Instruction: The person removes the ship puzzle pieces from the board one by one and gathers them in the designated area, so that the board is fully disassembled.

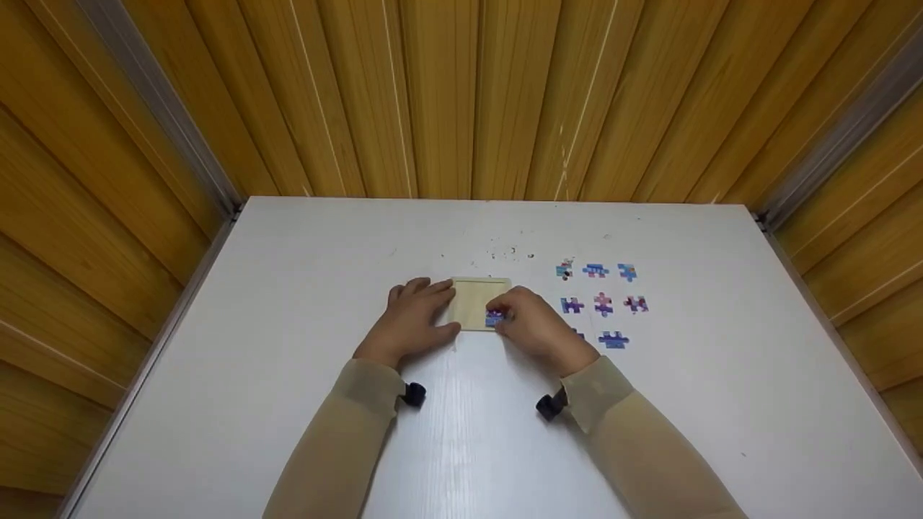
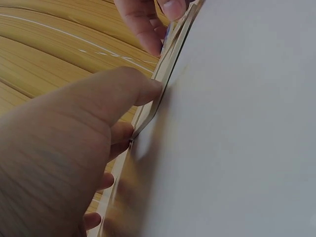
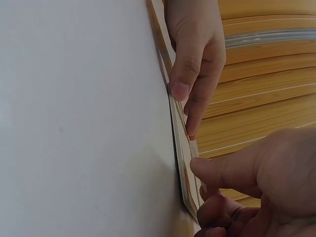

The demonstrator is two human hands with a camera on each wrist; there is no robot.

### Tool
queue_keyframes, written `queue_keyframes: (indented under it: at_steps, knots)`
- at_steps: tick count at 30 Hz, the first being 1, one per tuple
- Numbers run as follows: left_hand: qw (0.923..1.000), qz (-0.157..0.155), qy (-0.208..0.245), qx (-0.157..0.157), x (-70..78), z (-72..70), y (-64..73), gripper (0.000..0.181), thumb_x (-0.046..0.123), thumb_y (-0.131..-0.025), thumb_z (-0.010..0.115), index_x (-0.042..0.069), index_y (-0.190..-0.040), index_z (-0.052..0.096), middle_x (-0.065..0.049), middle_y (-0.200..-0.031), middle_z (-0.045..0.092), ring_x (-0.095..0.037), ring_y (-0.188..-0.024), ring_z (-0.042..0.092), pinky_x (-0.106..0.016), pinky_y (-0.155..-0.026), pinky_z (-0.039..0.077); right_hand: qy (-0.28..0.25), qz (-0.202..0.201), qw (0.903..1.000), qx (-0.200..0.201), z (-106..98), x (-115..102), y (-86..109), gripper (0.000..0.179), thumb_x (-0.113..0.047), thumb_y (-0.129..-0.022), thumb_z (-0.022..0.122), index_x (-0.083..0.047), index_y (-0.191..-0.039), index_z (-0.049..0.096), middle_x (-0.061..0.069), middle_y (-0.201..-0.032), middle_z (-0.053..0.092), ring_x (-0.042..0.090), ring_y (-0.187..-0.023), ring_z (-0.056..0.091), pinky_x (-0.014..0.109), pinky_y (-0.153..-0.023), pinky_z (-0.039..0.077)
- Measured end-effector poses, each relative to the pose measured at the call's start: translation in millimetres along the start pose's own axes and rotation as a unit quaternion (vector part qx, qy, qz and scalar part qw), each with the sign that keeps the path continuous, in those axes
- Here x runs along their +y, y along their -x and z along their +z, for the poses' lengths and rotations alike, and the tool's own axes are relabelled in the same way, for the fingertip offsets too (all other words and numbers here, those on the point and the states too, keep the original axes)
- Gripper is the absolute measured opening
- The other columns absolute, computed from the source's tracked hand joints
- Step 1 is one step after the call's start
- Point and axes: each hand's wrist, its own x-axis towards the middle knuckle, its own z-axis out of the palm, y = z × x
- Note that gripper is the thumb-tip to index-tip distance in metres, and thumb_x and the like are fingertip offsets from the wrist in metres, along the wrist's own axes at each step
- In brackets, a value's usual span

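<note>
A pale wooden puzzle tray (image 1: pixel 471 299) with a raised rim lies on the white table. At its left side rests my left hand (image 1: pixel 412 321), fingers spread, thumb at the near left corner and index finger by the far left one. My right hand (image 1: pixel 532 321) pinches a purple-blue jigsaw piece (image 1: pixel 493 318) over the tray's near right corner; its fingers hide part of the piece. Whether the piece lies flat on the tray floor I cannot tell. In the left wrist view, the left thumb (image 2: pixel 148 92) touches the tray's edge (image 2: pixel 173 66).
Several loose jigsaw pieces (image 1: pixel 603 303) lie in rough rows right of the tray; one is partly hidden by the right hand. Small dark specks (image 1: pixel 513 250) dot the table beyond the tray. Wood-panelled walls (image 1: pixel 476 101) border the white table (image 1: pixel 288 288).
</note>
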Motion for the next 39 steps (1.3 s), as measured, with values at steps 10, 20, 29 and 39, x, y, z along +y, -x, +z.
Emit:
queue_keyframes:
  at_steps: [10, 20, 29, 39]
  knots:
    - [1.0000, -0.009, 0.000, -0.002, -1.9, 1.4, -0.7, 0.076, 0.055, -0.105, 0.069, 0.022, -0.171, 0.052, 0.009, -0.183, 0.043, -0.031, -0.174, 0.030, -0.061, -0.141, 0.023, -0.032, -0.012, 0.9994, 0.010, 0.5, -2.6, 0.6, 0.037, -0.008, -0.108, 0.072, -0.005, -0.144, 0.075, 0.016, -0.148, 0.068, 0.034, -0.137, 0.066, 0.055, -0.125, 0.051]
    - [0.9999, -0.011, 0.012, -0.002, -1.0, 5.8, -1.2, 0.075, 0.056, -0.104, 0.070, 0.024, -0.171, 0.053, 0.011, -0.183, 0.043, -0.031, -0.174, 0.030, -0.061, -0.140, 0.023, -0.053, -0.012, 0.9976, 0.044, -26.6, -2.8, 13.9, 0.039, -0.009, -0.111, 0.071, -0.015, -0.150, 0.074, 0.006, -0.151, 0.064, 0.025, -0.114, 0.062, 0.033, -0.095, 0.058]
    - [0.9998, -0.012, 0.015, 0.003, -3.6, 2.3, 0.6, 0.074, 0.053, -0.105, 0.071, 0.024, -0.171, 0.053, 0.013, -0.183, 0.042, -0.029, -0.174, 0.030, -0.060, -0.140, 0.024, -0.036, -0.042, 0.9961, 0.068, -66.2, 9.3, 36.0, 0.038, -0.008, -0.111, 0.072, -0.016, -0.148, 0.074, 0.005, -0.152, 0.063, 0.022, -0.101, 0.059, 0.021, -0.078, 0.053]
    - [0.9999, -0.006, 0.009, 0.005, -5.3, 4.8, -1.0, 0.075, 0.053, -0.105, 0.071, 0.022, -0.171, 0.053, 0.011, -0.183, 0.043, -0.031, -0.174, 0.030, -0.060, -0.140, 0.023, -0.011, -0.051, 0.9962, 0.069, -103.5, 34.5, 59.5, 0.040, -0.009, -0.111, 0.071, -0.016, -0.151, 0.072, 0.006, -0.154, 0.060, 0.024, -0.102, 0.058, 0.018, -0.081, 0.054]
